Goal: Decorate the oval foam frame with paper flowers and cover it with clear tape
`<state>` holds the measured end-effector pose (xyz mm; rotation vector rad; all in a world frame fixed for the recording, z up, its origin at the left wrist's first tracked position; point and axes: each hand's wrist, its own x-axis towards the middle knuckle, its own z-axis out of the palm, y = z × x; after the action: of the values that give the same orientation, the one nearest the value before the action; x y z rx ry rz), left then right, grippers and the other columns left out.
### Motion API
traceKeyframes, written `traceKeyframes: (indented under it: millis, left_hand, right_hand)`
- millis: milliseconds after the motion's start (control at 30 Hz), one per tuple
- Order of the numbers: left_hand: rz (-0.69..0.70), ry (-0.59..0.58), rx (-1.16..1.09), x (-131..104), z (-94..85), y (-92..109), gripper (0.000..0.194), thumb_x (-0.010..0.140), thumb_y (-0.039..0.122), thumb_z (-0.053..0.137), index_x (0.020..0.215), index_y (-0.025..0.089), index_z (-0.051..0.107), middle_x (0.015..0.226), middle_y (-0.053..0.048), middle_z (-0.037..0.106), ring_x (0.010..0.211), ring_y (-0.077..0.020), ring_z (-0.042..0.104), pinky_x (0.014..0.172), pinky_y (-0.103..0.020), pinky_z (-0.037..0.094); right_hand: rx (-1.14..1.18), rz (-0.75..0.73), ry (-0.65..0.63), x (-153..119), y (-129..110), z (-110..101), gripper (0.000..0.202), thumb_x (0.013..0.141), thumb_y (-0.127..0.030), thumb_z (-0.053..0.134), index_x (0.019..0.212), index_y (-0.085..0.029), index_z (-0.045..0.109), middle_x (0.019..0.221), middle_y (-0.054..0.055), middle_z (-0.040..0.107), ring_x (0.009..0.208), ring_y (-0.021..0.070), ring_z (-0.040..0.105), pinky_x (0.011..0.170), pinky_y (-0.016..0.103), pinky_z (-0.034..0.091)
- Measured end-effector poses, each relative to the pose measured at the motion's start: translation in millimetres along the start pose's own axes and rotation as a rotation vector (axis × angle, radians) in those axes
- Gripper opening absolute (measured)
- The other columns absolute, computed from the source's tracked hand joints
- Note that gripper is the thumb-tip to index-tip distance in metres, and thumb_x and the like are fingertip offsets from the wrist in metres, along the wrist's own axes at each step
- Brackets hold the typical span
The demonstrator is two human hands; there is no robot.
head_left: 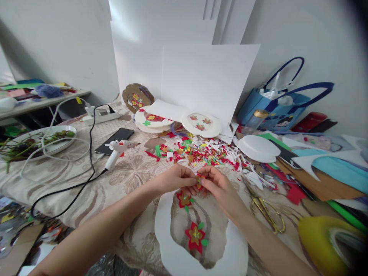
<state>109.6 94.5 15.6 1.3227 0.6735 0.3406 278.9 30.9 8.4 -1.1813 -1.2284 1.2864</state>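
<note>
Both hands meet over the top of a white ring-shaped piece (166, 245) at the table's front. My left hand (178, 178) has its fingers pressed together on the left side of a small red flower with a brown centre (199, 181). From the right, my right hand (215, 186) pinches the same flower. Below them, two more layered red and brown flowers with green leaves, one upper left (184, 199) and a larger one lower (195, 236), lie within the ring's opening, where patterned cloth shows beneath. The fingers partly hide the held flower.
A white glue gun (114, 153) with its black cord lies left, near a phone (117, 138). Paper scraps (198, 151) are heaped behind the hands. Gold scissors (266, 211) and yellow tape (319, 237) are right. Decorated plates (201, 130) stand behind.
</note>
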Motion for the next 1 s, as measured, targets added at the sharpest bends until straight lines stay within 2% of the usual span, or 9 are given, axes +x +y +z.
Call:
traceKeyframes:
  millis: [200,400,800,1000]
  left_hand:
    - [0.000,-0.011,0.008,0.8,-1.0,-2.0,0.027,0.072,0.039,0.069,0.077,0.012,0.067,0.071,-0.003,0.070,0.064,-0.0133,0.066,0.064,-0.025,0.054]
    - [-0.014,0.000,-0.006,-0.8,0.6,3.7,0.028,0.071,0.040,0.069,0.076,0.012,0.067,0.068,-0.003,0.070,0.061,-0.0120,0.065,0.063,-0.024,0.053]
    - [-0.012,0.014,-0.012,-1.4,0.0,3.3,0.026,0.072,0.037,0.068,0.077,0.012,0.068,0.069,-0.003,0.071,0.060,-0.0114,0.065,0.062,-0.023,0.053]
    - [-0.012,0.000,-0.014,-1.4,-0.4,4.2,0.028,0.071,0.040,0.070,0.076,0.013,0.067,0.069,-0.003,0.071,0.061,-0.0120,0.065,0.063,-0.025,0.053]
  right_hand:
    - [-0.059,-0.008,0.003,-0.9,-0.2,0.7,0.013,0.081,-0.024,0.056,0.093,-0.023,0.053,0.084,-0.002,0.056,0.065,0.0107,0.053,0.057,0.025,0.044]
    - [0.005,0.012,0.009,-2.7,-2.3,1.3,0.012,0.081,-0.023,0.052,0.092,-0.024,0.055,0.080,-0.003,0.056,0.063,0.0104,0.052,0.054,0.024,0.043]
    - [-0.087,-0.029,-0.030,-4.2,-0.2,0.7,0.025,0.076,-0.014,0.053,0.098,-0.024,0.051,0.086,-0.001,0.055,0.074,0.0134,0.053,0.061,0.026,0.044]
    - [-0.035,-0.016,-0.015,-3.7,-1.1,-0.2,0.017,0.080,-0.020,0.052,0.096,-0.025,0.054,0.090,-0.001,0.056,0.072,0.0128,0.054,0.063,0.027,0.044]
